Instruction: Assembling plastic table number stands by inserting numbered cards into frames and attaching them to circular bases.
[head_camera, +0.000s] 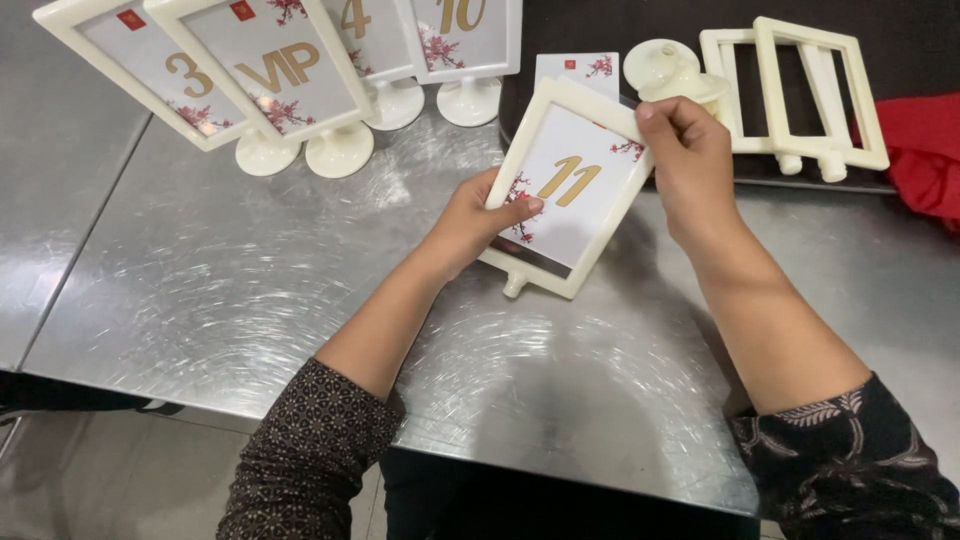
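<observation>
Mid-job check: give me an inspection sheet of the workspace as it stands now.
Surface: scuffed steel table, with a dark tray at the back.
Job's things: a cream frame with a blossom-printed card in it, held tilted above the table, its peg end toward the person.
Clutter: four finished sign stands upright at back left; a loose card; a round base; two empty frames on the tray.
Grippers: left hand grips the frame's lower left edge, thumb over the card; right hand pinches its top right corner.
Cables: nothing seen.
Surroundings: red cloth at right; grey floor below.
</observation>
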